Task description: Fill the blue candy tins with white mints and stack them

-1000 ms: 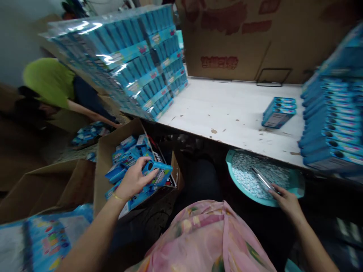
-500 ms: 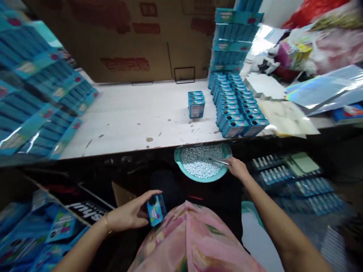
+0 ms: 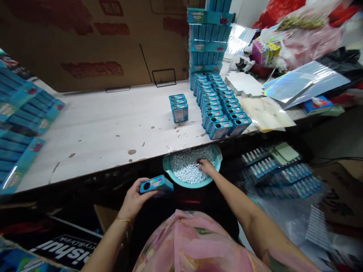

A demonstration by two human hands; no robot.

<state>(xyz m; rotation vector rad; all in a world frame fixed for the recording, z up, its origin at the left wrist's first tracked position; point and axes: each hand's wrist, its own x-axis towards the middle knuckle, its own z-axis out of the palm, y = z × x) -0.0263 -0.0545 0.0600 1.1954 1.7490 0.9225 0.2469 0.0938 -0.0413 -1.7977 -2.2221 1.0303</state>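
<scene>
My left hand grips a small blue candy tin, tilted on its side, with a round black spot on its printed end facing me. It is held just left of the teal bowl, apart from it. Small white candies fill the bowl. My right hand reaches into them with its fingers closed around a metal scoop, mostly hidden now by the fingers and candies.
On the white table stand a short row of blue tins and a longer double row. Wrapped display packs rise behind; more stacks stand left. A large cardboard box lines the back. Packed trays lie lower right.
My left hand has raised the tin and turned it onto its side, closer to the bowl. My right hand has moved from the bowl's rim deeper into the candies. The view has shifted right.
</scene>
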